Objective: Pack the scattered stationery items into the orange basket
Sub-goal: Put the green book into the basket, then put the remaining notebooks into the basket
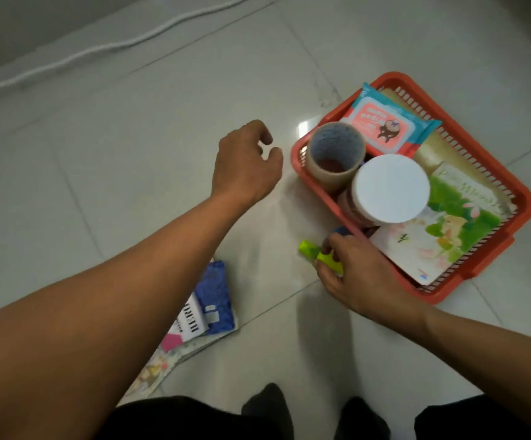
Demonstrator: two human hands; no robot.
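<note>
Plastic and slotted along its walls, the orange basket [448, 289] sits on the tiled floor [130, 154], already carrying a picture book [457, 217], a tape roll [334, 160], a white-lidded jar [391, 188] and a wipes packet [387, 125]. Just beside its near-left wall the right hand [359, 277] pinches a green marker [313, 251], fingers curled round it, seemingly to carry it over the rim. The left hand [245, 163] hovers left of the basket, loosely curled and holding nothing, probably free to fetch more. Beside that forearm a blue pouch [215, 300] and some printed cards [191, 325] lie on the floor, not yet packed.
</note>
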